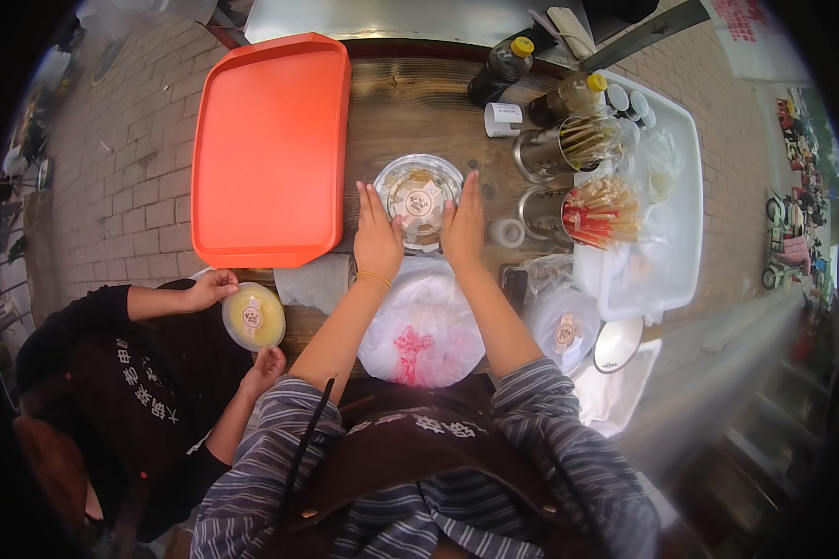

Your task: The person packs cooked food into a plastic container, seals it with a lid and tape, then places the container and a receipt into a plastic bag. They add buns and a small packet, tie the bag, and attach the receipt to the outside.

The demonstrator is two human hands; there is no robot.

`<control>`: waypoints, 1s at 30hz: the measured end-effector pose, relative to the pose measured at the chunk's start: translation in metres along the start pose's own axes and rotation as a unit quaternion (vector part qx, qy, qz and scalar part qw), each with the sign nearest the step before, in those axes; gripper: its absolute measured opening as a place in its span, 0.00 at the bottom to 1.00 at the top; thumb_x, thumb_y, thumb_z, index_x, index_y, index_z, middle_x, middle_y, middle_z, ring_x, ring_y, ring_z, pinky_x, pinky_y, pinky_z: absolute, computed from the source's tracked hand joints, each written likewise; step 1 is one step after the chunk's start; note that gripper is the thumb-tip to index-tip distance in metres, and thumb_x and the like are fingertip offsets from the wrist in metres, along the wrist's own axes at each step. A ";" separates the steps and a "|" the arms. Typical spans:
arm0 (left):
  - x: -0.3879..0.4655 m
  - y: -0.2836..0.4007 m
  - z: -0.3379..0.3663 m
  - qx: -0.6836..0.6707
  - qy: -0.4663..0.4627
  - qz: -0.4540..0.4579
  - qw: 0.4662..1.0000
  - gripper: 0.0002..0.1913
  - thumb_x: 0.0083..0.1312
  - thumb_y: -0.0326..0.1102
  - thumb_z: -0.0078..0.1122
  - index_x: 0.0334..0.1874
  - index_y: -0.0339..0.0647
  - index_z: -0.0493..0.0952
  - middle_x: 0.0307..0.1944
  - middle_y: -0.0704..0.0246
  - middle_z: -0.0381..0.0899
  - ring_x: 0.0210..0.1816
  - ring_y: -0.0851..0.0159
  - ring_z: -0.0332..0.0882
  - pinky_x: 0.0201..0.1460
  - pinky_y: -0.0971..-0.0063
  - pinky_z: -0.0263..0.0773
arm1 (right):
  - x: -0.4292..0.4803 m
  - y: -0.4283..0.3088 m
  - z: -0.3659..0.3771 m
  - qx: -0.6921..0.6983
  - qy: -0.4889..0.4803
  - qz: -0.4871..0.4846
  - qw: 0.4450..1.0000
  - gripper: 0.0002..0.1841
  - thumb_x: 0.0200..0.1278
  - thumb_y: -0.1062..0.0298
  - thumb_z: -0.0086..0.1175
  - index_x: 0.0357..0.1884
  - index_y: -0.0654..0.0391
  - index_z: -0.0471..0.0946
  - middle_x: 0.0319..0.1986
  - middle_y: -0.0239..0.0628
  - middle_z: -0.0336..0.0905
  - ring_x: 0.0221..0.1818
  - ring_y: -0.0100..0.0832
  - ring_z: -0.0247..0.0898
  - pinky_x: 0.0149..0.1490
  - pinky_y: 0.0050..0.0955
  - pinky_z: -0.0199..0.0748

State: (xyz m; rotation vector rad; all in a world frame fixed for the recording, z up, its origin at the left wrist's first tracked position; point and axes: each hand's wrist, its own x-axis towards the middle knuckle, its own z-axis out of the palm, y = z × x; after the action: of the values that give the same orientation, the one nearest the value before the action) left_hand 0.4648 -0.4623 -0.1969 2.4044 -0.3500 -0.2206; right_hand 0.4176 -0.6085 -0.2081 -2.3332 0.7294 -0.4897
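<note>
A round takeaway container [419, 192] with a clear lid and a round sticker stands on the wooden table [384, 105]. My left hand [378, 241] lies along its left side, fingers straight and thumb at the rim. Against the right side rests my right hand [463, 227], its thumb over the lid's edge, so the container sits between both palms. Between my forearms, close to my apron, is a filled white plastic bag [419, 321] with red print. What is in the bag cannot be made out.
To the left lies an orange tray [269, 154]. A co-worker's hands [213, 288] are at a yellow-filled lidded bowl [254, 316]. On the right are a tape roll [507, 233], metal holders of wrapped sticks [601, 209], sauce bottles [501, 70], a white bin [689, 209] and another lidded container [563, 328].
</note>
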 end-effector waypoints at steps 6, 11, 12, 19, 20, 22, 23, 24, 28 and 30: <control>0.019 -0.022 -0.003 -0.477 -0.088 -0.307 0.819 0.19 0.74 0.35 0.43 0.65 0.43 0.63 0.54 0.65 0.74 0.49 0.66 0.76 0.45 0.68 0.77 | 0.008 0.027 -0.005 0.282 -0.165 0.324 0.888 0.22 0.70 0.53 0.50 0.47 0.66 0.73 0.39 0.45 0.78 0.42 0.35 0.72 0.50 0.33 0.68; 0.008 0.009 -0.046 -0.478 -0.103 -0.247 0.837 0.16 0.74 0.32 0.42 0.62 0.40 0.65 0.49 0.65 0.76 0.45 0.70 0.75 0.41 0.75 0.75 | 0.003 -0.002 -0.044 0.307 -0.164 0.300 0.888 0.19 0.72 0.55 0.47 0.47 0.65 0.73 0.36 0.38 0.76 0.37 0.28 0.68 0.43 0.29 0.68; -0.002 0.018 -0.061 -0.483 -0.105 -0.211 0.843 0.16 0.74 0.31 0.41 0.62 0.39 0.65 0.49 0.65 0.76 0.45 0.72 0.74 0.42 0.76 0.74 | -0.005 -0.012 -0.061 0.398 -0.156 0.294 0.855 0.18 0.72 0.57 0.47 0.49 0.64 0.72 0.38 0.36 0.76 0.39 0.26 0.68 0.45 0.26 0.67; -0.145 0.048 -0.107 -0.489 -0.138 -0.202 0.837 0.16 0.73 0.27 0.42 0.62 0.33 0.65 0.55 0.65 0.72 0.56 0.70 0.68 0.62 0.78 0.61 | -0.119 -0.056 -0.169 0.433 -0.128 0.354 0.819 0.15 0.73 0.62 0.46 0.50 0.63 0.72 0.42 0.34 0.75 0.43 0.23 0.66 0.50 0.24 0.66; -0.164 0.041 -0.102 -0.491 -0.143 -0.212 0.832 0.17 0.73 0.27 0.42 0.62 0.33 0.65 0.54 0.64 0.72 0.56 0.70 0.68 0.62 0.77 0.61 | -0.136 -0.052 -0.172 0.397 -0.135 0.379 0.825 0.15 0.73 0.62 0.46 0.51 0.64 0.71 0.42 0.34 0.75 0.43 0.23 0.66 0.50 0.24 0.66; -0.191 0.021 -0.084 -0.477 -0.149 -0.226 0.836 0.17 0.72 0.28 0.42 0.62 0.33 0.65 0.53 0.63 0.72 0.54 0.68 0.69 0.61 0.76 0.62 | -0.167 -0.039 -0.167 0.391 -0.149 0.392 0.820 0.15 0.72 0.63 0.47 0.52 0.64 0.71 0.43 0.34 0.75 0.44 0.23 0.66 0.50 0.24 0.66; -0.198 0.011 -0.074 -0.452 -0.154 -0.247 0.843 0.17 0.72 0.28 0.43 0.62 0.34 0.65 0.53 0.62 0.72 0.54 0.67 0.69 0.60 0.76 0.63 | -0.178 -0.030 -0.160 0.373 -0.146 0.415 0.817 0.15 0.73 0.63 0.47 0.53 0.64 0.71 0.43 0.34 0.75 0.44 0.23 0.66 0.50 0.24 0.66; -0.202 0.001 -0.063 -0.434 -0.143 -0.217 0.863 0.17 0.72 0.28 0.43 0.61 0.34 0.65 0.52 0.61 0.73 0.53 0.65 0.71 0.59 0.75 0.64 | -0.186 -0.021 -0.149 0.375 -0.142 0.427 0.811 0.16 0.73 0.63 0.46 0.53 0.64 0.71 0.43 0.34 0.75 0.44 0.23 0.66 0.51 0.25 0.66; -0.202 -0.031 -0.039 -0.301 -0.121 -0.163 0.932 0.17 0.70 0.29 0.45 0.61 0.36 0.66 0.51 0.54 0.76 0.51 0.54 0.74 0.56 0.69 0.67 | -0.211 0.002 -0.110 0.385 -0.126 0.408 0.818 0.18 0.72 0.63 0.46 0.55 0.66 0.69 0.44 0.37 0.75 0.45 0.26 0.67 0.50 0.26 0.67; -0.200 -0.040 -0.035 -0.223 -0.121 -0.142 0.957 0.18 0.69 0.29 0.47 0.60 0.36 0.66 0.50 0.51 0.76 0.51 0.49 0.75 0.55 0.65 0.68 | -0.215 0.007 -0.099 0.374 -0.103 0.417 0.822 0.18 0.71 0.63 0.48 0.54 0.67 0.70 0.43 0.40 0.76 0.43 0.28 0.69 0.48 0.28 0.68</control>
State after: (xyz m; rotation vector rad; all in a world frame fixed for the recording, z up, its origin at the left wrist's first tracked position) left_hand 0.2912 -0.3497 -0.1843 1.9704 -0.0484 -0.6566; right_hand 0.1980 -0.5278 -0.1739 -1.1445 1.1044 -0.0733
